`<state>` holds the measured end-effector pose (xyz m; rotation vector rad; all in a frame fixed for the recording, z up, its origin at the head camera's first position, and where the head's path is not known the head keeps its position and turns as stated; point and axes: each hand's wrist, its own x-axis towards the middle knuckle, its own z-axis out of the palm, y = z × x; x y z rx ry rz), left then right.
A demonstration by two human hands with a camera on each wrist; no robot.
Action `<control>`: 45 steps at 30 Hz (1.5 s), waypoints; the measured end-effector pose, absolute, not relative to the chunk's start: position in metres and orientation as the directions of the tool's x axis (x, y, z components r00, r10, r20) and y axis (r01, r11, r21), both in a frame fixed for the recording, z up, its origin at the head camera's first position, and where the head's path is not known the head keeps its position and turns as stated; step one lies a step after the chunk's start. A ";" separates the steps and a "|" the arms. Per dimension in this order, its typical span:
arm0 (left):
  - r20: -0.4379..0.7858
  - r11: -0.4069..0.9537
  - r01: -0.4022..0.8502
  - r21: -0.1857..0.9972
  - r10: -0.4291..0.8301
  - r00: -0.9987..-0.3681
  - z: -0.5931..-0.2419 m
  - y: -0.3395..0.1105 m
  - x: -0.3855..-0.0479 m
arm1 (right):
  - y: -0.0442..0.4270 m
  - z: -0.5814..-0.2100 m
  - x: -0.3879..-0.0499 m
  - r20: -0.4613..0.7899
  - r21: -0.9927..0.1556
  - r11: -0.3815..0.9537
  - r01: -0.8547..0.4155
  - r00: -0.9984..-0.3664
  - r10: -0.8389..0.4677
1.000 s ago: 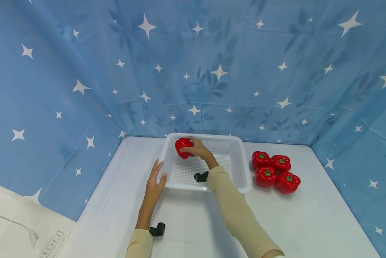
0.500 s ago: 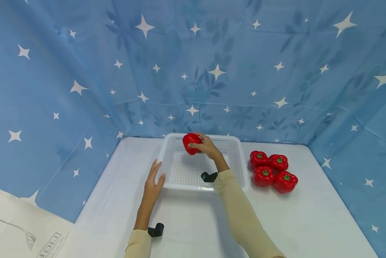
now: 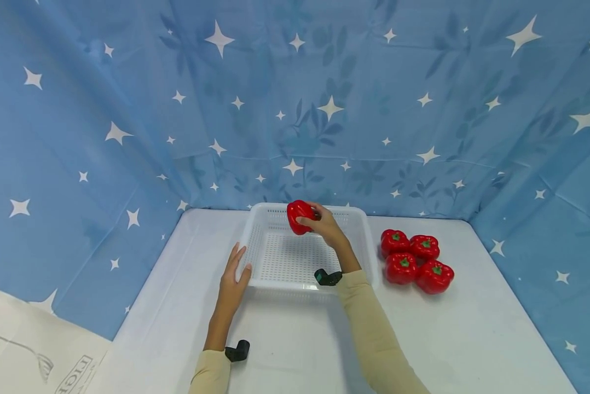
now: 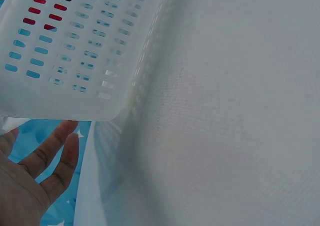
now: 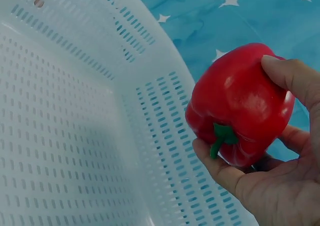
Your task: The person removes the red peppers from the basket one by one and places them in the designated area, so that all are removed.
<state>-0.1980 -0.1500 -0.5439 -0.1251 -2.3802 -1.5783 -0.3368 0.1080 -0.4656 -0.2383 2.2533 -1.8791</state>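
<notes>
My right hand [image 3: 327, 225] grips a red bell pepper [image 3: 299, 216] above the back part of a white perforated basket [image 3: 302, 285]. In the right wrist view the thumb lies on one side of the pepper [image 5: 240, 101] and the fingers curl under it, near its green stem. My left hand [image 3: 233, 284] is at the basket's left side with its fingers spread and relaxed. In the left wrist view that hand [image 4: 37, 181] is by the basket wall [image 4: 75, 104]; whether it touches is hard to tell. The basket's floor holds nothing visible.
Several red bell peppers [image 3: 417, 261] stand grouped on the white table [image 3: 452, 334], just right of the basket. A blue star-patterned curtain [image 3: 295, 109] hangs behind the table and along its sides. Pale printed cloth [image 3: 34, 350] lies at the lower left.
My right hand has carried the bell pepper rightward and slightly back, from the basket's left part toward its middle. The left hand stays at the basket's side.
</notes>
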 end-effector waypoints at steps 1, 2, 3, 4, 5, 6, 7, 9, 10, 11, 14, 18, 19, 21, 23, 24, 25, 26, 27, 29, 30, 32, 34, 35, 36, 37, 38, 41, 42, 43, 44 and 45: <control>0.280 0.398 0.225 0.889 -0.084 -0.956 -0.544 -0.150 -0.198 | 0.109 -0.464 -0.335 -0.044 -0.986 0.166 0.003 -0.968 -0.245; 0.282 0.398 0.227 0.889 -0.083 -0.956 -0.543 -0.150 -0.198 | 0.110 -0.463 -0.334 -0.041 -0.988 0.152 0.004 -0.969 -0.242; 0.281 0.401 0.226 0.888 -0.082 -0.956 -0.543 -0.150 -0.198 | 0.112 -0.462 -0.333 -0.039 -0.990 0.141 0.005 -0.970 -0.239; 0.278 0.402 0.224 0.888 -0.081 -0.957 -0.542 -0.150 -0.198 | 0.113 -0.461 -0.332 -0.038 -0.991 0.132 0.006 -0.971 -0.237; 0.281 0.401 0.228 0.887 -0.078 -0.956 -0.542 -0.150 -0.199 | 0.115 -0.461 -0.332 -0.037 -0.992 0.130 0.007 -0.972 -0.233; 0.280 0.400 0.227 0.888 -0.078 -0.957 -0.541 -0.150 -0.199 | 0.116 -0.460 -0.330 -0.036 -0.991 0.131 0.006 -0.973 -0.229; 0.281 0.401 0.227 0.888 -0.079 -0.957 -0.541 -0.150 -0.199 | 0.118 -0.459 -0.329 -0.037 -0.992 0.127 0.008 -0.973 -0.228; 0.285 0.399 0.232 0.887 -0.077 -0.955 -0.541 -0.151 -0.200 | 0.121 -0.458 -0.327 -0.037 -0.993 0.117 0.011 -0.973 -0.226; 0.287 0.397 0.235 0.887 -0.076 -0.955 -0.541 -0.152 -0.200 | 0.123 -0.459 -0.326 -0.037 -0.993 0.117 0.011 -0.974 -0.224; 0.289 0.395 0.237 0.887 -0.076 -0.954 -0.541 -0.152 -0.200 | 0.124 -0.459 -0.325 -0.034 -0.994 0.108 0.009 -0.973 -0.228; 0.290 0.393 0.237 0.889 -0.081 -0.954 -0.542 -0.152 -0.200 | 0.128 -0.460 -0.321 -0.032 -0.996 0.093 0.010 -0.972 -0.231; 0.286 0.388 0.232 0.892 -0.088 -0.954 -0.544 -0.151 -0.199 | 0.133 -0.460 -0.313 -0.025 -0.997 0.074 0.009 -0.975 -0.221; 0.288 0.384 0.234 0.893 -0.090 -0.953 -0.545 -0.151 -0.199 | 0.134 -0.460 -0.311 -0.023 -0.998 0.066 0.009 -0.976 -0.216; 0.291 0.375 0.237 0.896 -0.094 -0.952 -0.546 -0.150 -0.199 | 0.136 -0.460 -0.307 -0.010 -0.999 0.046 0.000 -0.978 -0.208; 0.297 0.363 0.244 0.899 -0.098 -0.950 -0.546 -0.150 -0.199 | 0.137 -0.460 -0.303 0.012 -0.999 0.026 -0.017 -0.981 -0.192; 0.302 0.358 0.249 0.900 -0.098 -0.948 -0.546 -0.150 -0.199 | 0.138 -0.460 -0.301 0.026 -0.999 0.020 -0.031 -0.983 -0.184; 0.306 0.353 0.255 0.900 -0.098 -0.947 -0.546 -0.150 -0.199 | 0.140 -0.460 -0.299 0.040 -0.999 0.020 -0.044 -0.984 -0.171; 0.308 0.354 0.257 0.900 -0.097 -0.946 -0.545 -0.150 -0.199 | 0.141 -0.460 -0.297 0.053 -0.998 0.015 -0.056 -0.986 -0.160; 0.310 0.356 0.258 0.898 -0.095 -0.946 -0.545 -0.150 -0.199 | 0.142 -0.460 -0.295 0.064 -0.998 0.006 -0.066 -0.987 -0.150; 0.307 0.371 0.253 0.894 -0.093 -0.947 -0.545 -0.150 -0.199 | 0.144 -0.460 -0.292 0.077 -0.997 -0.016 -0.075 -0.988 -0.136; 0.305 0.379 0.250 0.891 -0.093 -0.948 -0.545 -0.150 -0.200 | 0.145 -0.460 -0.290 0.079 -0.996 -0.037 -0.075 -0.988 -0.134; 0.297 0.388 0.240 0.890 -0.093 -0.950 -0.545 -0.150 -0.200 | 0.147 -0.459 -0.286 0.074 -0.992 -0.106 -0.060 -0.989 -0.130; 0.291 0.390 0.233 0.891 -0.095 -0.952 -0.545 -0.150 -0.200 | 0.149 -0.459 -0.282 0.061 -0.982 -0.183 -0.037 -0.990 -0.129; 0.291 0.388 0.234 0.891 -0.095 -0.952 -0.545 -0.150 -0.200 | 0.150 -0.459 -0.280 0.055 -0.976 -0.216 -0.025 -0.990 -0.132; 0.291 0.386 0.235 0.892 -0.095 -0.952 -0.545 -0.150 -0.200 | 0.152 -0.459 -0.278 0.050 -0.969 -0.247 -0.015 -0.989 -0.136; 0.292 0.385 0.236 0.892 -0.093 -0.952 -0.546 -0.150 -0.199 | 0.153 -0.459 -0.276 0.047 -0.959 -0.284 -0.005 -0.989 -0.143; 0.294 0.385 0.238 0.892 -0.092 -0.951 -0.546 -0.150 -0.199 | 0.155 -0.459 -0.274 0.048 -0.951 -0.310 0.002 -0.987 -0.154; 0.301 0.389 0.245 0.888 -0.089 -0.949 -0.546 -0.150 -0.199 | 0.161 -0.461 -0.269 0.075 -0.920 -0.393 0.007 -0.978 -0.193; 0.301 0.390 0.245 0.888 -0.088 -0.950 -0.546 -0.150 -0.199 | 0.163 -0.462 -0.268 0.087 -0.907 -0.421 0.006 -0.976 -0.202; 0.302 0.390 0.247 0.887 -0.087 -0.949 -0.546 -0.150 -0.199 | 0.165 -0.463 -0.267 0.100 -0.894 -0.447 0.004 -0.973 -0.210; 0.302 0.389 0.246 0.888 -0.088 -0.949 -0.546 -0.150 -0.199 | 0.167 -0.464 -0.265 0.110 -0.889 -0.457 -0.002 -0.971 -0.211; 0.304 0.386 0.248 0.888 -0.088 -0.949 -0.546 -0.151 -0.199 | 0.168 -0.464 -0.264 0.118 -0.884 -0.467 -0.006 -0.970 -0.211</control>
